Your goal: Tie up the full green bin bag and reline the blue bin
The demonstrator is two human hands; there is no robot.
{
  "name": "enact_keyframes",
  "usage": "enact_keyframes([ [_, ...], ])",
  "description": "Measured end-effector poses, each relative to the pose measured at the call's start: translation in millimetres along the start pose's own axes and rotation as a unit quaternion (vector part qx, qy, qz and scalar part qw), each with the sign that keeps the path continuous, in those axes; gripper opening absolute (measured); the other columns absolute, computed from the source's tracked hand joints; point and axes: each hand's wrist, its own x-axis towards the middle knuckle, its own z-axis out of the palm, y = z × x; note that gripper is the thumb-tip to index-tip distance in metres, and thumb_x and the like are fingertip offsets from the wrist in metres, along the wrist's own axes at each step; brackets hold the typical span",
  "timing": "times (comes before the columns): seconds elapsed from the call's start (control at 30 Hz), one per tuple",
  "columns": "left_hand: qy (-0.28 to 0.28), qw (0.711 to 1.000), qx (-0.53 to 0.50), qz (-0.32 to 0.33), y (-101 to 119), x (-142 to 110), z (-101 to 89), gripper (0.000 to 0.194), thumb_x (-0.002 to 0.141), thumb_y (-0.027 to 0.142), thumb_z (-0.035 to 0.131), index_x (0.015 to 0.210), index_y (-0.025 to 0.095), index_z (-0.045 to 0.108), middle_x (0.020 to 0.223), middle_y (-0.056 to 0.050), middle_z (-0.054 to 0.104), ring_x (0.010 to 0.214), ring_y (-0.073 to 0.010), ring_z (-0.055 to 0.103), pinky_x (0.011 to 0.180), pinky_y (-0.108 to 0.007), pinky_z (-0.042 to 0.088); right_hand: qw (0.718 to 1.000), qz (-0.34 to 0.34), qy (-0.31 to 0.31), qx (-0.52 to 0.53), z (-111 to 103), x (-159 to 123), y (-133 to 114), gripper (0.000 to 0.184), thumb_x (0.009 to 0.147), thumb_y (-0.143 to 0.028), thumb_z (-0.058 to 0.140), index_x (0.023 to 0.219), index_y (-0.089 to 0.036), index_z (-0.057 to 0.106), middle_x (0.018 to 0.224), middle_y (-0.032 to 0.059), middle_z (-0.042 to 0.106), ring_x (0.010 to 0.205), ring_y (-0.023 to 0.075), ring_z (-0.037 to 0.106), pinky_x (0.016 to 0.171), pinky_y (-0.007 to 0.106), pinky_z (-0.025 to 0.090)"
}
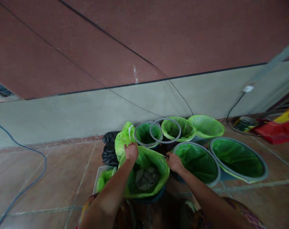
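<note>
A bin lined with a bright green bag (149, 159) stands right in front of me, with crumpled grey rubbish (146, 178) inside. My left hand (131, 151) is closed on the bag's far left rim. On the bag's right rim my right hand (174, 162) pinches the green plastic. Both forearms reach in from the bottom of the view.
Several more green-lined bins (238, 158) stand in two rows against the wall, one with a loose grey ring (165, 130) tilted on it. A tied green bag (123, 138) and black bags (109, 149) lie left. A red dustpan (274, 131), a blue cable (40, 165).
</note>
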Motion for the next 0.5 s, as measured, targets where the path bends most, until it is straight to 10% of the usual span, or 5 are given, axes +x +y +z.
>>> enact_keyframes([
  [0.13, 0.075, 0.996, -0.027, -0.05, -1, -11, -14.5, 0.029, 0.09, 0.022, 0.047, 0.107, 0.019, 0.071, 0.115, -0.011, 0.069, 0.113, -0.0269, 0.061, 0.109, -0.049, 0.034, 1.0, 0.012, -0.022, 0.011, 10, -9, -1, 0.056, 0.092, -0.039, 0.053, 0.136, -0.004, 0.049, 0.12, 0.0212, 0.068, 0.114, 0.0281, 0.063, 0.091, 0.031, 0.047],
  [0.27, 0.112, 0.993, -0.035, -0.031, 7, -57, -11.2, 0.049, 0.087, 0.023, 0.052, 0.136, 0.019, 0.054, 0.144, -0.012, 0.052, 0.13, -0.0286, 0.048, 0.111, -0.046, 0.033, 0.995, -0.047, -0.081, -0.014, 18, -20, 1, 0.035, 0.085, -0.025, 0.062, 0.117, -0.013, 0.062, 0.119, 0.0154, 0.069, 0.109, 0.0258, 0.065, 0.085, 0.028, 0.047],
  [0.5, -0.185, 0.971, -0.04, 0.144, 42, -185, 57.2, 0.062, 0.082, 0.044, 0.058, 0.138, 0.017, 0.053, 0.135, -0.016, 0.059, 0.125, -0.0345, 0.052, 0.116, -0.055, 0.027, 0.992, 0.0, -0.124, 0.021, 11, -24, -4, 0.02, 0.083, -0.016, 0.058, 0.102, -0.014, 0.063, 0.08, 0.0094, 0.073, 0.063, 0.0187, 0.069, 0.054, 0.024, 0.046],
])
